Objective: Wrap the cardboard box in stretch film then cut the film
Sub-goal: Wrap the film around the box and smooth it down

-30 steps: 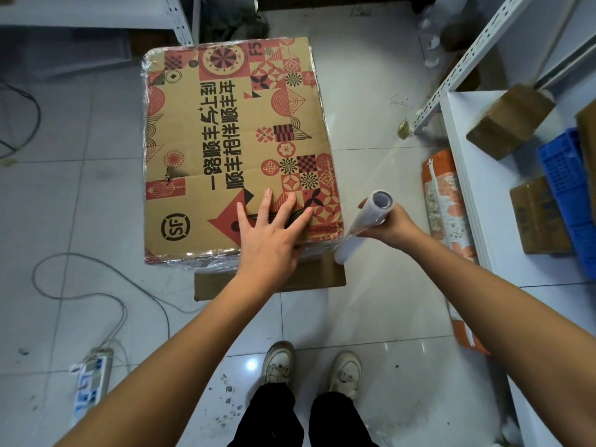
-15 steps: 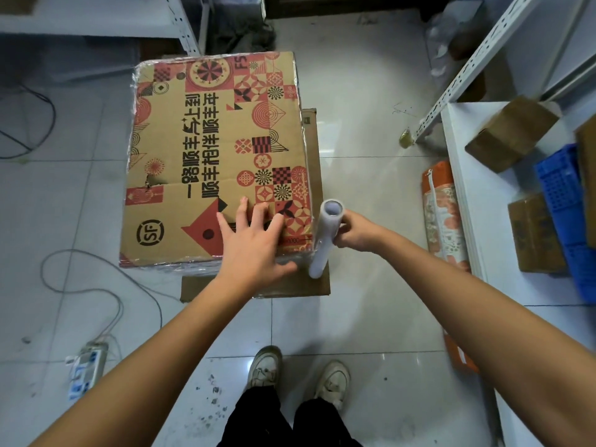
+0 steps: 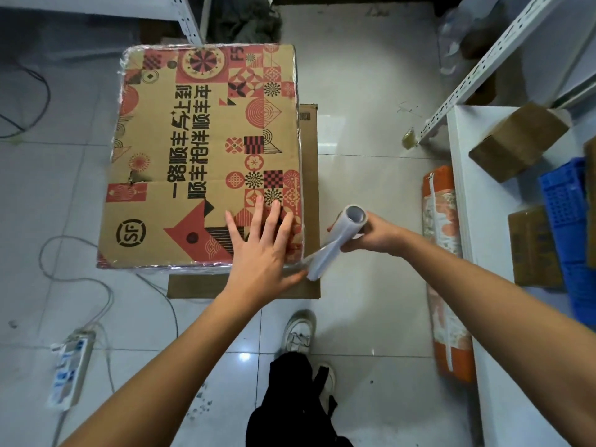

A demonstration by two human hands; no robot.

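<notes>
The cardboard box (image 3: 206, 156), printed in red and black, is seen resting on a flattened piece of cardboard (image 3: 245, 287) on the tiled floor (image 3: 364, 175), its edges already covered in shiny film. The left hand (image 3: 261, 250) is laid flat on the box top at its near right corner, fingers (image 3: 269, 217) straight and spread. The stretch film roll (image 3: 335, 241) is grasped by the right hand (image 3: 374, 233) just beside that corner, tilted, fingers curled round it. A short band of film (image 3: 311, 256) is stretched from roll to corner.
</notes>
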